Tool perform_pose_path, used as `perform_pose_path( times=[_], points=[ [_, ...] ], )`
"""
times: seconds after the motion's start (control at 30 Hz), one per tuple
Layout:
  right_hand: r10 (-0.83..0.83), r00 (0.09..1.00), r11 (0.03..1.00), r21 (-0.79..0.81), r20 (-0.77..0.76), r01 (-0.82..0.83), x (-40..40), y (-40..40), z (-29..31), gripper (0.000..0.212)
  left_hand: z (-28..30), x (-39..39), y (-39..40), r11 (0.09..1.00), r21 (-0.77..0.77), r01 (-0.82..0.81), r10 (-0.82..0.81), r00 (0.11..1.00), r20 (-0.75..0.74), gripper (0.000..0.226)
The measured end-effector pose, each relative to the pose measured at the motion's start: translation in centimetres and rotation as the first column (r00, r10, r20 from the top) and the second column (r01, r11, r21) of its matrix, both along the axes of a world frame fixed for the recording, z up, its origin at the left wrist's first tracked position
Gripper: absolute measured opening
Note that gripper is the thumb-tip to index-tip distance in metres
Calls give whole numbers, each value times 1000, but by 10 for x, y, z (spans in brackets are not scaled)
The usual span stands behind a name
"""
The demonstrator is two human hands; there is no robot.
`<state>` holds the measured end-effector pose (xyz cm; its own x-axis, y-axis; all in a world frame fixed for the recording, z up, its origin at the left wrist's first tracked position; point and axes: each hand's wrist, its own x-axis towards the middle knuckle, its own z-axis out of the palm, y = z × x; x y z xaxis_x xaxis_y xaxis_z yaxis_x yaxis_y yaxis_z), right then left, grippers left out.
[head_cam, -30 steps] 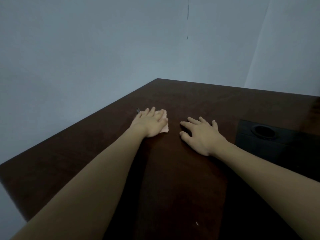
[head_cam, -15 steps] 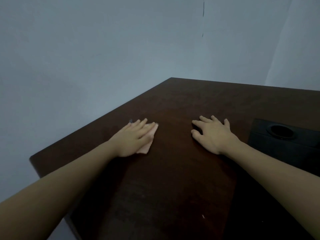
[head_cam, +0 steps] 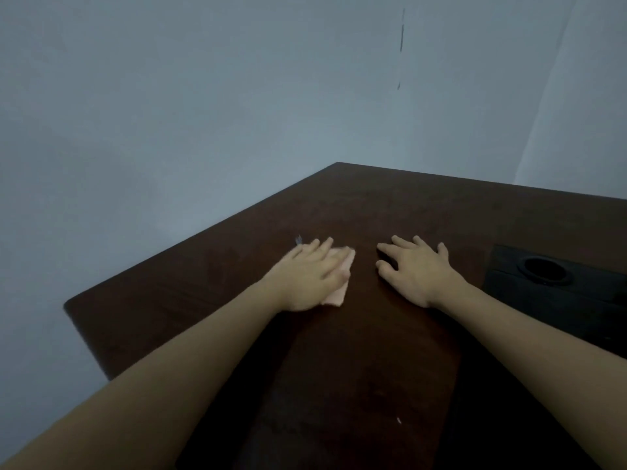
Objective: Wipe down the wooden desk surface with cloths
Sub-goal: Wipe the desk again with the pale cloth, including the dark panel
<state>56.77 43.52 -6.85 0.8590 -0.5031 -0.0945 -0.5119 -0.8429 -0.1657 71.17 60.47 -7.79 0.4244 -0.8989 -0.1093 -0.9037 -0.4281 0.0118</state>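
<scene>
Flat, straight fingers are laid by the left hand (head_cam: pixel 307 276) on a small pale pink folded cloth (head_cam: pixel 341 283), which is pressed against the dark brown wooden desk top (head_cam: pixel 356 368); nothing is curled round it, and the hand is slightly blurred. At the right, the right hand (head_cam: pixel 415 269) is spread palm down on the bare wood, its fingers relaxed and apart, and nothing is held in it.

Nearest the camera, at about six o'clock, a tiny pale speck (head_cam: pixel 399 420) is seen on the desk between the two forearms. Both forearms are stretched from the lower corners toward the middle of the view. Farther out, the cloth is found near the centre of the picture, mostly covered by the left hand, with its uncovered edge showing on the side toward three o'clock and its lower corner toward five o'clock of the hand. The cloth and the right hand are near each other but apart, with bare wood between them.

At three o'clock, beside the right wrist, a black rectangular panel with a round hole (head_cam: pixel 543 276) is set in the desk. At eleven o'clock from the left fingertips a small greyish scrap (head_cam: pixel 299 239) is seen, too blurred to be identified. Beyond the desk corner at twelve o'clock, a pale blue-grey wall (head_cam: pixel 203 113) is seen, marked by a thin dark vertical line (head_cam: pixel 402 39).
</scene>
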Motion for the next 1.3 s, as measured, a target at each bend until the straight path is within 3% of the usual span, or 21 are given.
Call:
perform_pose_path(
  times=[0.1,0.23,0.5,0.67,0.9,0.97,1.13,1.23,1.3],
  points=[
    [3,1000,1000,1,-19,-3,0,3,3,59,1,-5,60,996,-8,89,-89,996,-13,58],
    [2,999,1000,-9,-32,-2,0,2,1,59,8,25,93,997,72,-37,37,999,4,52],
    [11,1000,1000,-20,-14,-11,4,-5,-5,58,-6,106,-1,987,42,-157,154,986,61,77],
    [40,999,997,-70,-24,-42,16,-12,2,59,-4,116,-59,987,-11,-160,160,987,-4,61],
    [-49,994,996,73,99,41,82,-11,9,59,4,79,-10,996,6,85,-85,996,-7,59],
    [-72,995,994,85,71,66,93,-4,4,58,5,72,19,990,19,139,-139,990,-5,56],
    [-66,998,998,1,10,66,96,6,-7,59,11,89,45,995,37,89,-87,994,-65,57],
    [-67,998,998,-3,9,67,95,5,-7,59,9,121,23,996,81,34,-36,999,27,75],
    [-61,998,998,-12,12,62,97,6,-7,58,5,144,1,996,79,-43,36,996,79,70]
  ],
)
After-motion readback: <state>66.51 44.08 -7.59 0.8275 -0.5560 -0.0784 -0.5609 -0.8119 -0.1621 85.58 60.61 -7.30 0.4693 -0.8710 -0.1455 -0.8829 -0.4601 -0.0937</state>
